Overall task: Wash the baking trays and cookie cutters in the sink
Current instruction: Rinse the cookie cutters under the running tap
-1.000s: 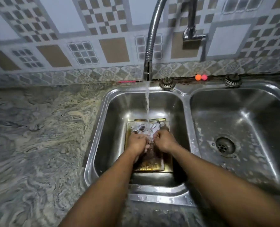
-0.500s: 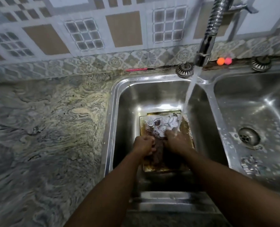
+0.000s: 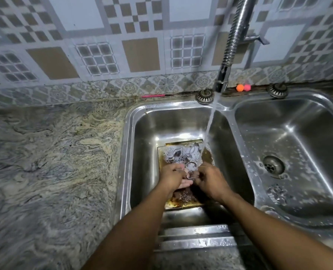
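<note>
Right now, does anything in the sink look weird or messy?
Yes. The baking tray in the left basin is caked with brown grime at its near end, and the water stream lands at its right edge, missing the left hand and right hand.

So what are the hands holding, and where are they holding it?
The left hand and right hand seem to pinch a metal cookie cutter by its thin rim, one each side, over the baking tray.

Read no text, label, brand, number or sign anywhere in view; made out only wordless checks and floral patterns on the wall tiles (image 3: pixel 140 55) and plain, unmarked steel on the sink (image 3: pixel 126 152).
</note>
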Demonstrator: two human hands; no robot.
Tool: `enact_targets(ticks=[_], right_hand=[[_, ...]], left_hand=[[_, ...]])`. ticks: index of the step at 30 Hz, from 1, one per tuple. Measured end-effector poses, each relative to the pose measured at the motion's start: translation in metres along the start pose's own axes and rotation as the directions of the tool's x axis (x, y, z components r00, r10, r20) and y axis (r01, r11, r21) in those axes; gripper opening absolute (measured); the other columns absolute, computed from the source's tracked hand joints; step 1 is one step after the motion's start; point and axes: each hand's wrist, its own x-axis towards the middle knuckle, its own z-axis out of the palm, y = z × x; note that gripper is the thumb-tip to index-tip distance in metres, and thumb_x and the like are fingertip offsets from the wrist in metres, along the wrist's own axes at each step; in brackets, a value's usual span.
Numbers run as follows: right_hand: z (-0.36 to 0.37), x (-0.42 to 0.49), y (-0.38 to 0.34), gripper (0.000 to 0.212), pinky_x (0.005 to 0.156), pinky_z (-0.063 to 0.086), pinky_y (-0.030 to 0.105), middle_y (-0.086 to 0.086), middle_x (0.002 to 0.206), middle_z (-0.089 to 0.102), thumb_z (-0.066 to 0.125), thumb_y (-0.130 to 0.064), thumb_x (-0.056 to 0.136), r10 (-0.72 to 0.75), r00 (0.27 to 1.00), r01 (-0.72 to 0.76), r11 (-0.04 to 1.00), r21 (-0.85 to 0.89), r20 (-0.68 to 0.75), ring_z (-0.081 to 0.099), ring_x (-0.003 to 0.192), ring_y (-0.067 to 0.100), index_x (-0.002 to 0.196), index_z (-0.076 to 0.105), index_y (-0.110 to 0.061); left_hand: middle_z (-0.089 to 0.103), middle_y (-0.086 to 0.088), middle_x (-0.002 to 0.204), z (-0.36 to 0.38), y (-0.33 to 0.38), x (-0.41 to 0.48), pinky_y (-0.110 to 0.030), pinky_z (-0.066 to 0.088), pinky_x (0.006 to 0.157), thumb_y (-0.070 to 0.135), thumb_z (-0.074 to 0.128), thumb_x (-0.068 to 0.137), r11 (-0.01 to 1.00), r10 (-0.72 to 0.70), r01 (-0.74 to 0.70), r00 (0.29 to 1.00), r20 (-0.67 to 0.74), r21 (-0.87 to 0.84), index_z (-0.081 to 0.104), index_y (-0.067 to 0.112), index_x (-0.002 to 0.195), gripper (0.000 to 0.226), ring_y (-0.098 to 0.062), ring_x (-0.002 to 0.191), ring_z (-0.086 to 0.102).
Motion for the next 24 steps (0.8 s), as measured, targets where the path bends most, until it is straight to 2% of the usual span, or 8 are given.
enact_targets(ticks=[2, 7, 10, 14, 17, 19, 21, 24], right_hand=[[-0.012, -0.011, -0.005, 0.011, 0.071, 0.045, 0.017, -0.009, 0.089, 0.06, 0.072, -0.018, 0.084, -0.014, 1.0, 0.015, 0.996, 0.088, -0.015, 0.058, 0.082, 0.004, 0.075, 0.067, -0.022], [-0.033, -0.035, -0.017, 0.014, 0.057, 0.048, 0.01, -0.007, 0.079, 0.067, 0.069, -0.015, 0.09, 0.054, 0.995, -0.02, 0.926, 0.376, -0.081, 0.064, 0.068, -0.004, 0.097, 0.059, -0.022], [-0.041, -0.042, -0.021, 0.014, 0.06, 0.051, 0.012, -0.01, 0.095, 0.07, 0.064, -0.023, 0.096, 0.018, 0.998, 0.003, 0.937, 0.35, -0.056, 0.067, 0.081, -0.005, 0.107, 0.062, -0.031], [-0.048, -0.04, -0.024, 0.012, 0.066, 0.053, 0.015, -0.011, 0.094, 0.069, 0.066, -0.021, 0.094, -0.025, 0.997, 0.042, 0.966, 0.257, -0.072, 0.066, 0.083, -0.004, 0.099, 0.065, -0.032], [-0.058, -0.035, -0.028, 0.015, 0.073, 0.055, 0.022, -0.011, 0.091, 0.069, 0.068, -0.02, 0.091, -0.005, 0.99, 0.036, 0.975, 0.218, -0.141, 0.066, 0.082, 0.003, 0.1, 0.063, -0.031], [-0.064, -0.034, -0.031, 0.028, 0.069, 0.054, 0.014, -0.01, 0.095, 0.069, 0.068, -0.015, 0.091, -0.008, 0.988, 0.047, 0.968, 0.248, -0.156, 0.067, 0.084, 0.005, 0.107, 0.06, -0.036], [-0.066, -0.033, -0.031, 0.041, 0.068, 0.054, 0.014, -0.006, 0.099, 0.07, 0.067, -0.009, 0.091, -0.03, 0.985, 0.075, 0.961, 0.267, -0.169, 0.067, 0.086, 0.005, 0.11, 0.058, -0.043], [-0.065, -0.032, -0.028, 0.043, 0.068, 0.059, 0.022, -0.008, 0.093, 0.069, 0.066, -0.001, 0.091, 0.051, 0.986, 0.016, 0.922, 0.387, -0.161, 0.068, 0.075, 0.004, 0.106, 0.066, -0.041]], left_hand=[[0.071, -0.018, 0.112, 0.003, 0.003, -0.007, -0.031, 0.064, 0.07, -0.004, 0.063, 0.095, 0.999, 0.045, -0.045, 0.999, 0.005, 0.03, 0.065, 0.008, 0.118, 0.025, -0.027, 0.08, 0.077], [0.072, -0.01, 0.117, 0.009, 0.007, -0.021, -0.034, 0.064, 0.074, -0.009, 0.068, 0.089, 0.978, 0.155, -0.146, 0.987, -0.046, 0.152, 0.073, 0.013, 0.098, 0.024, -0.024, 0.094, 0.074], [0.07, -0.003, 0.11, 0.013, 0.012, -0.036, -0.02, 0.061, 0.067, -0.008, 0.065, 0.092, 0.967, 0.206, -0.195, 0.977, -0.055, 0.163, 0.075, 0.005, 0.107, 0.023, -0.02, 0.096, 0.071], [0.074, -0.001, 0.11, 0.017, 0.016, -0.039, -0.027, 0.061, 0.084, -0.002, 0.07, 0.09, 0.946, 0.266, -0.24, 0.959, -0.098, 0.217, 0.078, 0.012, 0.108, 0.024, -0.016, 0.094, 0.071], [0.075, 0.0, 0.098, 0.022, 0.025, -0.041, -0.013, 0.056, 0.067, -0.002, 0.071, 0.088, 0.933, 0.324, -0.287, 0.933, -0.158, 0.217, 0.077, 0.013, 0.105, 0.024, -0.008, 0.074, 0.067], [0.074, 0.003, 0.085, 0.024, 0.032, -0.043, -0.01, 0.052, 0.058, 0.0, 0.075, 0.085, 0.936, 0.339, -0.31, 0.92, -0.195, 0.166, 0.078, 0.013, 0.098, 0.018, -0.006, 0.068, 0.066], [0.076, 0.003, 0.08, 0.025, 0.038, -0.044, -0.015, 0.058, 0.068, 0.002, 0.08, 0.081, 0.939, 0.338, -0.316, 0.919, -0.202, 0.134, 0.079, 0.014, 0.09, 0.016, -0.01, 0.073, 0.071], [0.079, -0.002, 0.085, 0.02, 0.042, -0.046, -0.038, 0.062, 0.087, 0.003, 0.085, 0.075, 0.946, 0.32, -0.31, 0.94, -0.118, 0.1, 0.081, 0.015, 0.089, 0.019, -0.022, 0.084, 0.077]])
